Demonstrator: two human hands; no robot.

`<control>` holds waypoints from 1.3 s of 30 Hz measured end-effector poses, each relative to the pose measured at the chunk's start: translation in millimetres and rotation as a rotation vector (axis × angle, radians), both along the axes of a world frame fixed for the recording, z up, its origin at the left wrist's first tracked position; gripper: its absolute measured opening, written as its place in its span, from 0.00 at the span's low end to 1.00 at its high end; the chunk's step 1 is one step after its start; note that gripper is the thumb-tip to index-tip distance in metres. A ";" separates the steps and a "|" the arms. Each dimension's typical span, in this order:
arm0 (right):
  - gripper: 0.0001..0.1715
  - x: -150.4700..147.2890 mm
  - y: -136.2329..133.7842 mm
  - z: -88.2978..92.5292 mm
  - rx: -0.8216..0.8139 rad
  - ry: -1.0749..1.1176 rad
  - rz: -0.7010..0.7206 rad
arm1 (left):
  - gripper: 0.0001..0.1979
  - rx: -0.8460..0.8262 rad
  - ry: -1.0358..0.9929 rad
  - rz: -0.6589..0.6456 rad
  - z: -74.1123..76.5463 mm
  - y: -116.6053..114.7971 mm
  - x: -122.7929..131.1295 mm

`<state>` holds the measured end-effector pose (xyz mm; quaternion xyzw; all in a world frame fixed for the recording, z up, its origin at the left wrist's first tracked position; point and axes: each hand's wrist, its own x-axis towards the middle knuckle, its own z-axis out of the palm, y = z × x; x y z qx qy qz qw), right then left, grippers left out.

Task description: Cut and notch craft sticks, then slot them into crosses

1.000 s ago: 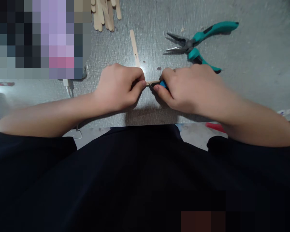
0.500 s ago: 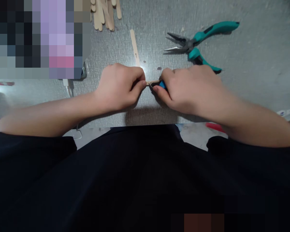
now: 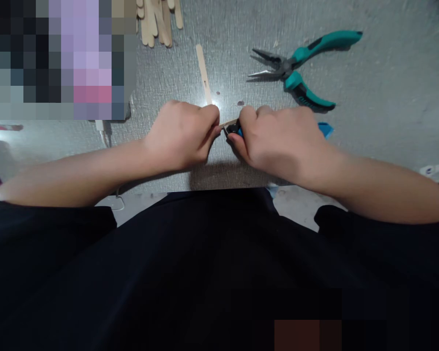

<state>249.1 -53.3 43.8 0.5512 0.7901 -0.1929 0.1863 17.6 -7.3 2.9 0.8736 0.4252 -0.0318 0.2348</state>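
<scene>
Just above the table's front edge, my left hand (image 3: 186,131) is closed, pinching a wooden craft stick (image 3: 229,122) between thumb and fingers. My right hand (image 3: 278,134) wraps round a blue utility knife (image 3: 325,129), whose blue tail sticks out past the palm. Its dark front and thin blade point at the stick, close to my left fingertips; whether the blade bites into the wood I cannot tell. Most of the held stick is hidden by the fingers. Another craft stick (image 3: 202,70) with a small dark slot lies just beyond my left hand.
Long-nose pliers (image 3: 287,68) with teal handles lie spread on the grey table (image 3: 212,180) beyond my right hand. Several craft sticks (image 3: 159,24) are heaped at the far edge. A white cable plug (image 3: 100,126) lies left of my left hand. The upper left is pixelated.
My right hand has shifted slightly left and turned, so the knife's blue tail now shows behind it. My left hand has tilted a little, still pinching the craft stick.
</scene>
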 end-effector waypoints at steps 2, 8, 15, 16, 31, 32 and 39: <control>0.40 -1.2 -0.6 -1.1 0.015 -0.008 0.002 | 0.15 0.026 0.019 -0.018 -0.8 -0.3 -0.1; 0.39 -3.9 -2.8 1.2 -0.001 0.002 -0.003 | 0.14 -0.002 -0.039 0.002 -0.7 -0.1 -1.8; 0.39 -9.3 -3.2 8.9 0.029 -0.002 0.013 | 0.14 -0.030 -0.002 0.006 3.3 -0.6 -0.2; 0.38 -10.0 -3.0 7.4 0.030 0.001 0.010 | 0.14 -0.020 -0.001 0.009 2.9 -1.2 -0.2; 0.39 6.9 11.4 7.7 0.016 0.033 0.056 | 0.16 -0.005 -0.148 0.081 -7.3 0.9 -2.6; 0.40 9.0 12.4 7.1 0.018 0.033 0.063 | 0.16 -0.008 -0.128 0.084 -5.4 1.8 -1.4; 0.44 18.3 13.2 2.2 -0.015 0.087 0.077 | 0.11 -0.047 -0.110 0.147 2.4 16.1 1.7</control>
